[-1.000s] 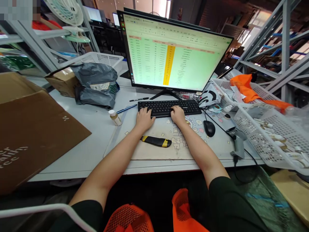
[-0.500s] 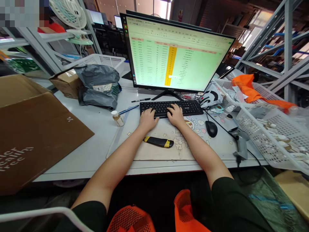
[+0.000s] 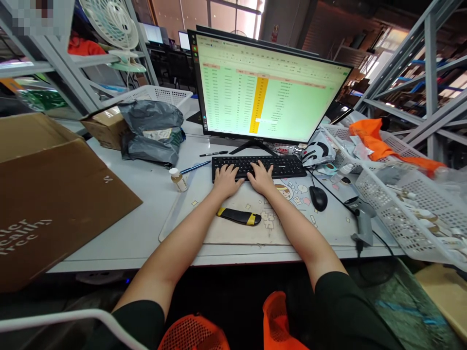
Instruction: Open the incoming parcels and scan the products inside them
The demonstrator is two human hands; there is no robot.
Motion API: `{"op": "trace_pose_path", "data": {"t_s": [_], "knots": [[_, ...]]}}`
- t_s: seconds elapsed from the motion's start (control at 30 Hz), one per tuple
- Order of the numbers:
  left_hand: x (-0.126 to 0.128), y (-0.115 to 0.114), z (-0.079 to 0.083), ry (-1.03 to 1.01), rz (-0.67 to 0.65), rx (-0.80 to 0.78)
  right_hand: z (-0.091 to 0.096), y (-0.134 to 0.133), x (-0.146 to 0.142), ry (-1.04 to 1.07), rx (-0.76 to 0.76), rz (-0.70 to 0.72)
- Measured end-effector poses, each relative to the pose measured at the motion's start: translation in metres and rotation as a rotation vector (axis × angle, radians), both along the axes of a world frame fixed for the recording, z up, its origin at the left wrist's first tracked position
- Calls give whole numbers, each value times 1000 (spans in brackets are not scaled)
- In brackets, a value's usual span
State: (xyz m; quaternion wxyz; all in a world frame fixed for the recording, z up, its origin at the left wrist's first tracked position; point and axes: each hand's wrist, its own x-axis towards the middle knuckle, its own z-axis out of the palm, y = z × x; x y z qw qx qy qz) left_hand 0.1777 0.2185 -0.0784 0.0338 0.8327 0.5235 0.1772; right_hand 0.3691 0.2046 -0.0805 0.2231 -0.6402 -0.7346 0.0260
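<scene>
My left hand (image 3: 226, 179) and my right hand (image 3: 261, 176) both lie on the black keyboard (image 3: 288, 166), fingers spread over the keys and holding nothing. The keyboard sits in front of a monitor (image 3: 270, 90) that shows a green spreadsheet with one yellow column. Below my wrists, a black and yellow utility knife (image 3: 239, 217) lies on the worn desk mat (image 3: 237, 233). A black mouse (image 3: 318, 198) rests to the right of my right hand.
A small bottle (image 3: 178, 179), a blue pen (image 3: 195, 167) and a black pen (image 3: 213, 153) lie left of the keyboard. A grey bag (image 3: 151, 129) and cardboard boxes (image 3: 54, 184) fill the left. White baskets (image 3: 408, 204) and a barcode scanner (image 3: 361, 218) stand at the right.
My right hand has slid left along the keyboard, closer to my left hand. A small white box has appeared on the spreadsheet. The view has shifted slightly.
</scene>
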Motion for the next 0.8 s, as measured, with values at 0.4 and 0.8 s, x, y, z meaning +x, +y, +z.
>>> {"op": "trace_pose_path", "data": {"t_s": [0.4, 0.8], "knots": [[-8, 5, 5, -103, 163, 71, 9, -19, 23, -61, 235, -172], [-8, -13, 7, -16, 56, 0, -6, -139, 184, -172, 55, -623]]}}
